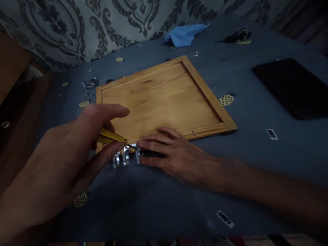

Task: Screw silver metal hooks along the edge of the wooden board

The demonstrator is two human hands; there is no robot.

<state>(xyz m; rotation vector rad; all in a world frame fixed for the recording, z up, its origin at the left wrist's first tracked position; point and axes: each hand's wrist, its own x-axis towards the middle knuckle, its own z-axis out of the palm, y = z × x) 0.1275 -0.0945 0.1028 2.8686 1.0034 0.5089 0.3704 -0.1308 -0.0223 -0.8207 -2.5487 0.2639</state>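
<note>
My left hand (80,149) is closed round a slim yellow-handled tool, seemingly a screwdriver (109,136); its index finger sticks out over the board. The tool's dark shaft points at a silver metal hook (138,155) on the near edge of a framed wooden board (157,97). With palm down, my right hand (173,152) has its index finger and thumb at that hook, the other fingers lying on the board. Something dark shows between thumb and index finger; I cannot tell what. More silver hooks (126,157) line the edge to the left. The tool's tip is hard to make out.
Small metal pieces (90,82) lie beyond the board's left corner. A blue cloth (185,35) and a dark tool (238,35) are at the back. To the right lies a flat black object (298,88). A patterned dark blue cloth (168,207) covers the table.
</note>
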